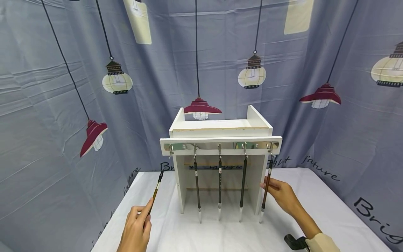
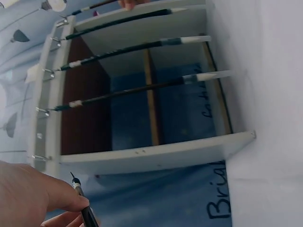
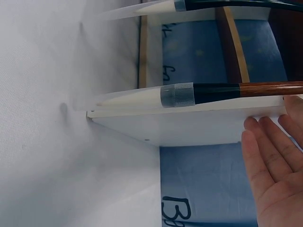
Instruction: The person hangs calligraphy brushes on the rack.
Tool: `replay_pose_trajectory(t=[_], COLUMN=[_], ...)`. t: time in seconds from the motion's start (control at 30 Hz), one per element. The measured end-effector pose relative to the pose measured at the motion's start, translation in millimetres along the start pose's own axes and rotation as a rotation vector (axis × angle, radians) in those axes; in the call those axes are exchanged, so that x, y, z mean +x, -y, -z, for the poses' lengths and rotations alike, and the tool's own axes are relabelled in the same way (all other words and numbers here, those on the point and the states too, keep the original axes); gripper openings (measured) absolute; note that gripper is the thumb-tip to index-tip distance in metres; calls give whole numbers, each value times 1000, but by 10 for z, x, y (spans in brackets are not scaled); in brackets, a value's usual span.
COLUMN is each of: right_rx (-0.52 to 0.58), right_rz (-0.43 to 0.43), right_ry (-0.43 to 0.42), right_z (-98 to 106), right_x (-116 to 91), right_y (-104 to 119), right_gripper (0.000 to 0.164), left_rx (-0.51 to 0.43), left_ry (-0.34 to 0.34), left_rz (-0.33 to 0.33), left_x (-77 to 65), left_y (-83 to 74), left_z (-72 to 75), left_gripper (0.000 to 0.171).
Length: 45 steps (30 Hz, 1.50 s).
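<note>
My left hand (image 1: 135, 224) grips a calligraphy brush (image 1: 155, 190) by its brown handle, dark end up, left of the white rack; its lower part is hidden by the hand. Several calligraphy brushes hang bristles down from hooks on the rack's front rail (image 1: 220, 140). My right hand (image 1: 283, 196) is at the rightmost one, a brush with a reddish-brown handle (image 3: 270, 89) and a clear cap over pale bristles. In the right wrist view, its fingers (image 3: 274, 146) lie fairly straight beside the rack's side panel, just below that handle.
The white wooden rack (image 1: 221, 133) stands on a white-covered table (image 1: 157, 224), with a hook (image 1: 170, 149) at the rail's left end. A black object (image 1: 296, 241) shows by the right sleeve. A grey-blue curtain (image 1: 163, 70) printed with lamps surrounds the table.
</note>
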State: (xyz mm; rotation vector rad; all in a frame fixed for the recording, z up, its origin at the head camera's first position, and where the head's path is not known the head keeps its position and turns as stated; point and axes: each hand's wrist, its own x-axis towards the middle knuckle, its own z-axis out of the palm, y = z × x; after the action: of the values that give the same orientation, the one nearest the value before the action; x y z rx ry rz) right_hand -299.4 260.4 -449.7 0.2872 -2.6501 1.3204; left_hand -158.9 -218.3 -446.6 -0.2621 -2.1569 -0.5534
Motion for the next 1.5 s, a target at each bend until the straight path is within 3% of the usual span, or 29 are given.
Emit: replay_pose_trajectory(t=[0.17,0.33,0.87,1.5], right_rx=[6,8,30,31], right_rz=[-1,3,-8,-6], right_ry=[-2,-2,-11,-18], right_z=[-1,0,-18,-28], right_x=[6,2,-20,-22], right_y=[-8,-6,24,14], right_gripper=[68,68,67,66], left_rx=[-27,-53,-41,-22], left_ry=[-98,-148,-150,-152], left_rz=[-74,-118,-121,-141], left_x=[40,83,151,198], left_y=[-87,-140,-221,-232], left_z=[63,108,144,85], left_gripper=[67,68,70,69])
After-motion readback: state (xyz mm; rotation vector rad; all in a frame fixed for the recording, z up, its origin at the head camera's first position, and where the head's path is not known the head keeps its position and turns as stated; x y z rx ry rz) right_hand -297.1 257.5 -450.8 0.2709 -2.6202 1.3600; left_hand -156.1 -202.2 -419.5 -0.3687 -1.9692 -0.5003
